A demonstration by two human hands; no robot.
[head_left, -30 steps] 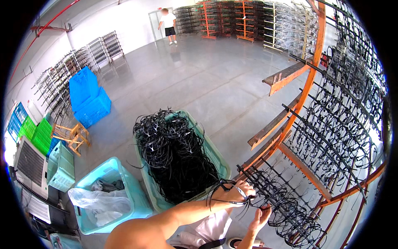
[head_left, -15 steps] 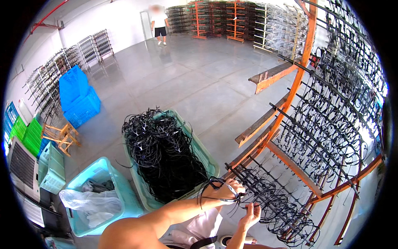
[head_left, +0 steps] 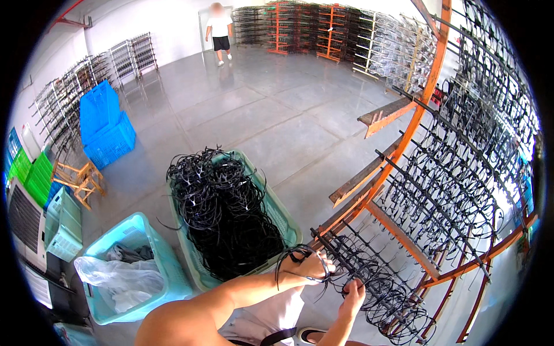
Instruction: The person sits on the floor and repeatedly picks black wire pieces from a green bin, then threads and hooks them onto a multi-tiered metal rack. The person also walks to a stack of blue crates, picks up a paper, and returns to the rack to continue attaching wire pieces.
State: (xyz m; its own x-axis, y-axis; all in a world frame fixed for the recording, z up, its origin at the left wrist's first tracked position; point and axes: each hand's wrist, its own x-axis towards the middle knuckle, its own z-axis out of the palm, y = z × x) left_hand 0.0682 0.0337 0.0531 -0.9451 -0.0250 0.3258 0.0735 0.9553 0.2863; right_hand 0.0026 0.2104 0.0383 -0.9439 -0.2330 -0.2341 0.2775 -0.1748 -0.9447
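Thin black hoop-like pieces (head_left: pixel 295 254) hang around my left hand (head_left: pixel 316 266), whose fingers are curled over them beside the rack's lower bars. To its right, my right hand (head_left: pixel 353 293) is closed in a pinch on a black hoop at the edge of the hanging row (head_left: pixel 384 294). Its fingertips partly hide that piece. Many similar hoops hang on the bars of the orange rack (head_left: pixel 404 144). Left of my hands, a pale green basket (head_left: pixel 294 228) is heaped with black hoops (head_left: pixel 231 213).
A turquoise crate (head_left: pixel 179 288) with clear plastic and grey cloth stands at lower left. Beyond are a wooden stool (head_left: pixel 81 179), blue crates (head_left: pixel 109 135) and green crates (head_left: pixel 40 173). Rack ledges (head_left: pixel 386 115) jut toward the floor. A person (head_left: pixel 220 32) is at the back, near loaded racks (head_left: pixel 300 32).
My right hand has moved slightly up and its fingers have closed further at the hanging hoops. The left hand has shifted a little left, still holding its hoops. The view has shifted slightly.
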